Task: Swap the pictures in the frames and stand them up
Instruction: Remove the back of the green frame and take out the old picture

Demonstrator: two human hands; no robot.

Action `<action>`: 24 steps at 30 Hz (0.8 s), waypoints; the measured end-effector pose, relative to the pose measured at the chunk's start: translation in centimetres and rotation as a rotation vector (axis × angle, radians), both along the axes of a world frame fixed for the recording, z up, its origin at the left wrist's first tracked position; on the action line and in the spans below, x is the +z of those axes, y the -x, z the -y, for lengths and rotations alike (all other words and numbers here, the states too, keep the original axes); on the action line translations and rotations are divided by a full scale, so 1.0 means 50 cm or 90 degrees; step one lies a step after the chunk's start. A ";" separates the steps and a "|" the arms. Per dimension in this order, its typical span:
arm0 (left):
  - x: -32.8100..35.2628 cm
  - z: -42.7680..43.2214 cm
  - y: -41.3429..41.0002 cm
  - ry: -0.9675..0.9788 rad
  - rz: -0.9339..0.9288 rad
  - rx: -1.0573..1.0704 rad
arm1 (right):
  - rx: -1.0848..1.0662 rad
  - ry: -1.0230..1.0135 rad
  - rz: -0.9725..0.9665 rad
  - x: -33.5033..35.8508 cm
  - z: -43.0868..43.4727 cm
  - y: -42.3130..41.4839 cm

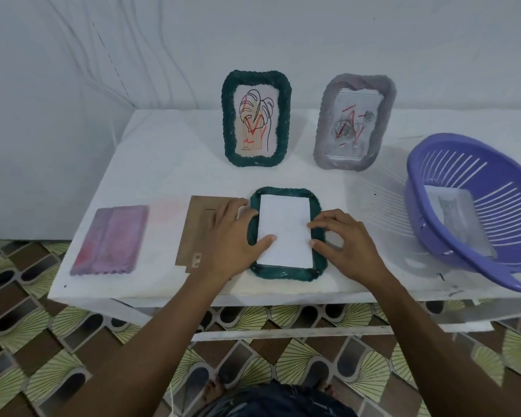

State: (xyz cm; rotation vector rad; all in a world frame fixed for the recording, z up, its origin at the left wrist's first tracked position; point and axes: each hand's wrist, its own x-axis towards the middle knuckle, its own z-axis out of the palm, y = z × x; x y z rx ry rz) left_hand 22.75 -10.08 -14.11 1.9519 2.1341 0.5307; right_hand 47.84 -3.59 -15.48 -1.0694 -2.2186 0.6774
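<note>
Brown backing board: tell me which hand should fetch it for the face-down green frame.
Left, probably. The brown backing board lies just left of the green frame, partly under the left hand; the right hand sits on the frame's opposite side, touching the white sheet.

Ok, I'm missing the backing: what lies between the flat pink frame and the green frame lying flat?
Head view: a faint pale sheet, then a brown backing board, partly under the left hand.

Left hand (233, 236), right hand (343, 239), palms down.
</note>
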 end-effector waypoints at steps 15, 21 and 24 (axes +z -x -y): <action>0.001 0.015 -0.003 -0.132 0.132 -0.009 | -0.016 0.002 -0.005 0.001 0.002 0.003; 0.004 0.019 0.002 -0.145 0.118 0.052 | -0.017 0.013 -0.013 0.002 0.001 0.003; 0.007 0.017 0.005 -0.143 0.122 0.051 | -0.022 0.016 -0.005 0.004 0.002 0.003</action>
